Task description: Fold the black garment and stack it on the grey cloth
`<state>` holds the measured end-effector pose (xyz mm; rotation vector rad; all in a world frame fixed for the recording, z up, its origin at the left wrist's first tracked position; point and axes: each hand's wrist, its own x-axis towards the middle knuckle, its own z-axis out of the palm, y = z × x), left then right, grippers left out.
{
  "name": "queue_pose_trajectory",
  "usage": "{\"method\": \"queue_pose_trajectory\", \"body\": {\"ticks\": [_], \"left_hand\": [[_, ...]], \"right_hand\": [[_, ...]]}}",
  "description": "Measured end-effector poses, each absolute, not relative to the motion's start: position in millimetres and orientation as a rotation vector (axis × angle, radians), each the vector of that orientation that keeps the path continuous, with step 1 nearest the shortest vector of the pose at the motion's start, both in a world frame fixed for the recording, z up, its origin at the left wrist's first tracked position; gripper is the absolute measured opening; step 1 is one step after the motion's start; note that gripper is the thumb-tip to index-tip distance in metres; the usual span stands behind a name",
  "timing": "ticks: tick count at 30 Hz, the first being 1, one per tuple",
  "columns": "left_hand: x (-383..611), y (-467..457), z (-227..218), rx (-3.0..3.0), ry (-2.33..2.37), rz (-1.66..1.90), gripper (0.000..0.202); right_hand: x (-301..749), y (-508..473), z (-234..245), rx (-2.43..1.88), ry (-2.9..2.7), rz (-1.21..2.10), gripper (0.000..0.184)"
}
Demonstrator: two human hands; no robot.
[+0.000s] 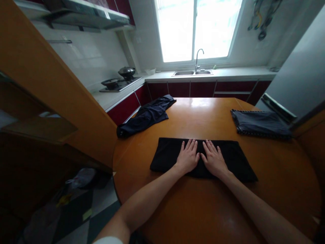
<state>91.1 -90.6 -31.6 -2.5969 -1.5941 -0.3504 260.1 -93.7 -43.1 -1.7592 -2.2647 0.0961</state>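
Note:
A black cloth (165,156), folded into a long flat rectangle, lies on the round orange-brown wooden table (198,210) in front of me. My left hand (188,156) rests palm down on its middle, fingers stretched out flat. My right hand (214,158) lies flat right beside it, fingers spread, thumbs nearly touching. Neither hand holds anything.
A crumpled dark blue garment (146,116) lies at the table's far left edge. A folded grey-blue cloth (259,123) sits at the far right. Behind are a counter with a sink (192,72), a stove with pots (119,81), and a wooden cabinet (45,84) on the left.

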Motion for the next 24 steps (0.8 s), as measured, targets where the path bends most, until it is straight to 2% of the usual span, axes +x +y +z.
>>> {"method": "queue_pose_trajectory", "body": {"ticks": [10,16,24], "left_hand": [[95,-87,-27,-2.759,-1.445,-0.287,0.067],[94,-84,-25,-2.757,-1.456,-0.247,0.069],[94,-84,-23,-2.739,-1.46,-0.239,0.068]], "right_hand": [[261,-90,-29,-1.861,-2.173,0.27,0.066],[308,-70,-25,-1.961,-2.152,0.387,0.07],[387,-43,-28,-2.122,-1.7,0.451,0.061]]}}
